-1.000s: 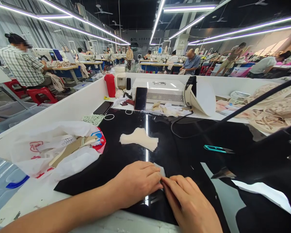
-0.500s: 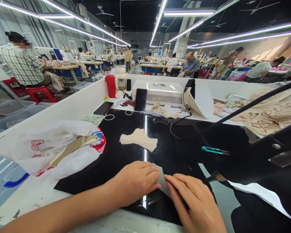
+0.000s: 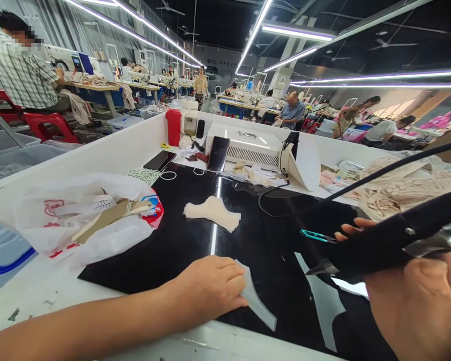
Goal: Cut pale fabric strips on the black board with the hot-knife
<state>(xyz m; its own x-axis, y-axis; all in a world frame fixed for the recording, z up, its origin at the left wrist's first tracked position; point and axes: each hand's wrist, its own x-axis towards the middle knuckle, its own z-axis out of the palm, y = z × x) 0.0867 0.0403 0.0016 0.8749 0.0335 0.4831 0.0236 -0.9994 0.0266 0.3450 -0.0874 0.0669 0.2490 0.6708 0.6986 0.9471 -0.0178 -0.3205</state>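
My left hand (image 3: 216,285) is closed on the upper end of a curved grey-white piece (image 3: 258,300) over the black work surface. At the right, my right hand (image 3: 417,296) wraps round a black handheld tool (image 3: 383,240) with a pointed dark tip and a cable. That tip is above a second grey-white piece (image 3: 323,301). Teal thread snips (image 3: 317,235) lie just left of my right fingertips. Beyond my left hand, a small stack of cream fabric pieces (image 3: 213,212) rests on the black surface.
A white plastic bag (image 3: 33,220) with cut pieces lies at the left. Behind are a phone (image 3: 218,153), a red cup (image 3: 173,128), a white vented box (image 3: 248,143) and a lamp (image 3: 302,165). Cream fabric (image 3: 406,185) is heaped at the right. People sit at machines beyond.
My right hand has left the curved piece, moved right and taken hold of the black tool. My left hand stays on the piece. The camera view has shifted slightly.
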